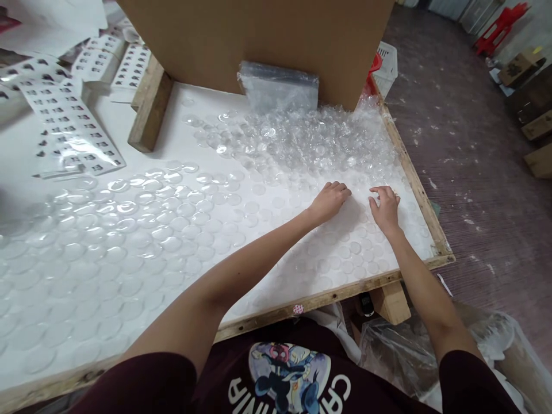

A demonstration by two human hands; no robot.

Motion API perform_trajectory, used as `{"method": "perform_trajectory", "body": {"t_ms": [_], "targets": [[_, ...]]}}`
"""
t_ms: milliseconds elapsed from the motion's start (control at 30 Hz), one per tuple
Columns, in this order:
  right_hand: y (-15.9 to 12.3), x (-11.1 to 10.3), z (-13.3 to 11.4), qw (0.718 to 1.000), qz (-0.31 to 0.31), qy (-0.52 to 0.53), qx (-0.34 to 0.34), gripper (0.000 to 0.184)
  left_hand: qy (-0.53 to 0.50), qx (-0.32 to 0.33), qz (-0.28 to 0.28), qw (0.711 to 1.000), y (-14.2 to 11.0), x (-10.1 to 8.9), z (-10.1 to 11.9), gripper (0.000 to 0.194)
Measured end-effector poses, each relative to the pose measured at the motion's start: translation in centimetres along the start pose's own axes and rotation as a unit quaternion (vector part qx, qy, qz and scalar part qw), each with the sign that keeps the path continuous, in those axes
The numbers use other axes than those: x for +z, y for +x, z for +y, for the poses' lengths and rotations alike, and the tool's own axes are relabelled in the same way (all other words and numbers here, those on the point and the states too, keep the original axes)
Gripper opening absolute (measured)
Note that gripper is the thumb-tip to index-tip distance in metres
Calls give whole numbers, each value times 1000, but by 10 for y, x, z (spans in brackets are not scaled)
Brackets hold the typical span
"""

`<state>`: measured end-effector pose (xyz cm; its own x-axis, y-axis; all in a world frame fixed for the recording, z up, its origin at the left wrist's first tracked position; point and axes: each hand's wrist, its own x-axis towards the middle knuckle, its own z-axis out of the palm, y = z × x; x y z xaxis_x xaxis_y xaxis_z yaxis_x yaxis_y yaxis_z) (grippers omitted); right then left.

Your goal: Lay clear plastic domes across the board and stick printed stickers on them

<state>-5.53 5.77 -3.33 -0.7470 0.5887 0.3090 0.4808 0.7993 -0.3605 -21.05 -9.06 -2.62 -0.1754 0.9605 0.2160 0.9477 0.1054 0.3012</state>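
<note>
A white board [142,132] in a wooden frame is covered with rows of clear round glass domes [142,224] laid flat. A loose heap of the same domes [310,138] lies at the far right of the board. My left hand [330,200] rests knuckles up on the board just below the heap, fingers curled onto the domes. My right hand [385,206] is beside it, fingers bent and fingertips touching domes near the right frame edge. I cannot make out whether either hand holds a dome.
A big cardboard box [259,40] stands at the back, with a clear plastic bag [278,86] against it. A wooden block [149,109] and printed sticker sheets [69,121] lie at the left. Plastic bags [401,345] sit on the floor by my right knee.
</note>
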Motion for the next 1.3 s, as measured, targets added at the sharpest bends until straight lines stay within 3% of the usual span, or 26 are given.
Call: {"method": "perform_trajectory", "body": {"t_ms": [267, 533, 1000, 1100, 1300], "targets": [[0, -1, -10, 999, -45, 5, -7, 20, -18, -8, -5, 1000, 2, 0, -3, 31], [2, 7, -39, 988, -118, 0, -104, 18, -39, -24, 4, 999, -2, -3, -3, 25], [6, 5, -42, 983, -117, -61, -126, 14, -9, -59, 19, 998, -1, -4, -8, 27], [6, 6, -40, 985, -111, -48, -122, 18, -8, -59, 20, 998, -6, -6, -6, 27], [9, 9, -31, 992, -102, 67, -23, 24, -27, 39, 0, 999, -19, -8, 10, 18]]}}
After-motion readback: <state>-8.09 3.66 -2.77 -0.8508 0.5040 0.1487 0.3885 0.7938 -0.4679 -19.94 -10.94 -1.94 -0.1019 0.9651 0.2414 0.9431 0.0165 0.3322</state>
